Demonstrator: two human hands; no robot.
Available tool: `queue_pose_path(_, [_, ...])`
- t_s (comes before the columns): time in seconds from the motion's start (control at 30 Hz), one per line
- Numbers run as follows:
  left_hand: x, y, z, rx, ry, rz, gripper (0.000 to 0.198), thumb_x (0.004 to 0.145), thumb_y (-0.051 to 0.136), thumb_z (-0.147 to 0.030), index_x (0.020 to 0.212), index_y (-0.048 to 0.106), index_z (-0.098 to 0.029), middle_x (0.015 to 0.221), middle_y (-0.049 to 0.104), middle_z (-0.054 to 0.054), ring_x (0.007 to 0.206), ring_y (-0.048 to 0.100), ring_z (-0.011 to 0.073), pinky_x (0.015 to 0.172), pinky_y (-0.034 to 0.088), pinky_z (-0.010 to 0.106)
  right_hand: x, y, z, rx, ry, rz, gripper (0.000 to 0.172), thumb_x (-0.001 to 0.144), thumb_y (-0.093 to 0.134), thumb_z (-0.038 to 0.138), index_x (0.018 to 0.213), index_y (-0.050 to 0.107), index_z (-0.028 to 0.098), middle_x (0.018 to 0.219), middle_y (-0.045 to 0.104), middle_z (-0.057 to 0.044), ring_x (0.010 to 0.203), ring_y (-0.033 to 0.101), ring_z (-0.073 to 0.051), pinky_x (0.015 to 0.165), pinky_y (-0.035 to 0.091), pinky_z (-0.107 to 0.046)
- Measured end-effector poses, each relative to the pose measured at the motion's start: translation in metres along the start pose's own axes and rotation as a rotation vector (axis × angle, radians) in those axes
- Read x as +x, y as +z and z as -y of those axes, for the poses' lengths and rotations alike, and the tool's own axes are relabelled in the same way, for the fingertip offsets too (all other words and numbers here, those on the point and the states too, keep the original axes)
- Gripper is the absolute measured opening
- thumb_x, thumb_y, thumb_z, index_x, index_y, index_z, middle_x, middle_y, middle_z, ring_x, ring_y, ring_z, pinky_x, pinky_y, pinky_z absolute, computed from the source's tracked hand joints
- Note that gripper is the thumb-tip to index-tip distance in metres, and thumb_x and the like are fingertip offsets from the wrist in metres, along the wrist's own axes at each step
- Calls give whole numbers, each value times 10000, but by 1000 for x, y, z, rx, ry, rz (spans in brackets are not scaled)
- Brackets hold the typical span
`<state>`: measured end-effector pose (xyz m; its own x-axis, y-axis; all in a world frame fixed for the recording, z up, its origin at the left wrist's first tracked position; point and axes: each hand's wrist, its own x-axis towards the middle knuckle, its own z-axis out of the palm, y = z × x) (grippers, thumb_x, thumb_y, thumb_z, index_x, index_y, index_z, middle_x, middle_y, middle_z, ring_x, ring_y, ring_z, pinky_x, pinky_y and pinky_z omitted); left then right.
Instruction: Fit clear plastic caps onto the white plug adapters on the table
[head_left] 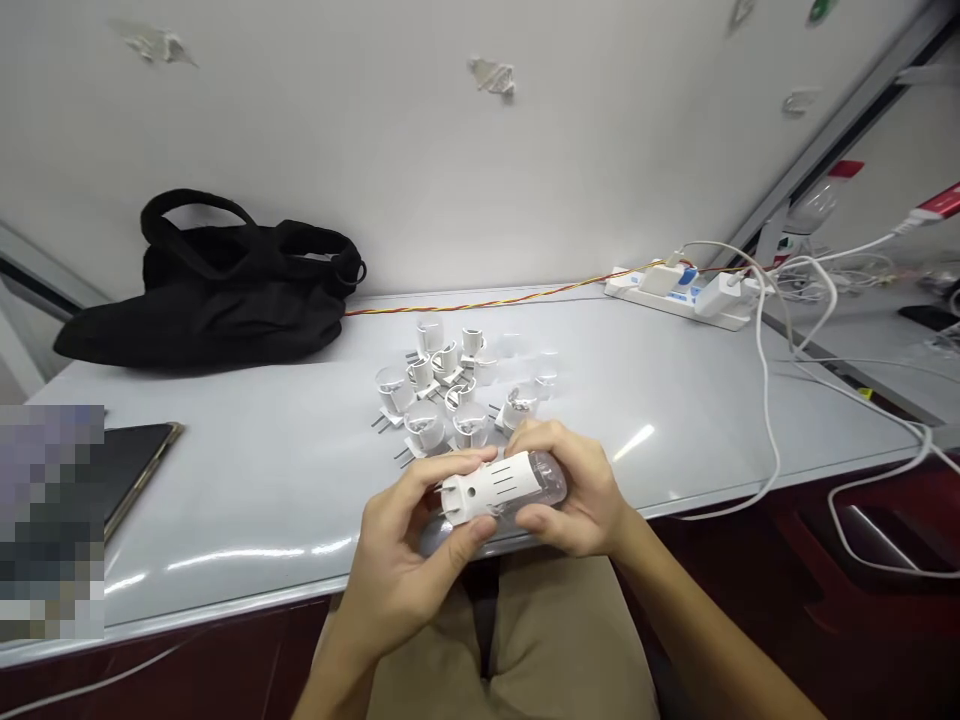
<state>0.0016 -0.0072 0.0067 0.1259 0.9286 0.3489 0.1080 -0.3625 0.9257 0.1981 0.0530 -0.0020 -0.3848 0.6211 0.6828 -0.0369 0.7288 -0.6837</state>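
Khaki trousers [577,630], person's lap: below near edge of bench [247,450]. Plug-in lamp [499,485], one, white slotted body, clear cover [553,478], two-pin plug: held above middle of near edge, pins leftward. Left hand [416,545]: fingers gripping lamp at plug end. Right hand [574,490]: fingers gripping lamp at cover end. Two-pin units [425,428], several, some clear-covered: grouped mid-bench, beyond the hands. Black bag [240,290]: far left corner. Power strip [637,292], cabled: far edge, toward right corner. Step in hand, as judged: two-handed seating or checking of cover on body. Next move calls for steady body, light pressure on cover.
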Motion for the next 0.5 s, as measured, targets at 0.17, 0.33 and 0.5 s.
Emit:
queue_pose_path(0.17, [0, -1, -1, -17, -29, 27, 322, 929, 701, -191, 1233, 667, -291, 1277, 718, 45, 1213, 678, 216, 957, 594, 263, 0, 2, -1, -32, -44, -17, 325, 956, 639, 498, 1108, 577, 217, 813, 592, -22, 682, 585, -173, 609, 494, -313])
queue_pose_path(0.33, [-1, -1, -3, -16, -18, 48, 311, 930, 701, -210, 1228, 662, -287, 1262, 718, 50, 1149, 697, 200, 906, 598, 243, -4, 3, -1, -30, -94, -153, 324, 967, 586, 495, 1142, 560, 224, 820, 598, -35, 669, 596, -192, 590, 512, -343])
queue_pose_path(0.5, [1, -1, -5, 8, -29, 55, 303, 918, 712, -205, 1209, 674, -280, 1233, 735, 48, 1167, 697, 213, 930, 588, 247, -4, 1, 1, -42, -37, -82, 331, 959, 593, 503, 1134, 561, 224, 847, 644, -50, 688, 629, -202, 600, 526, -344])
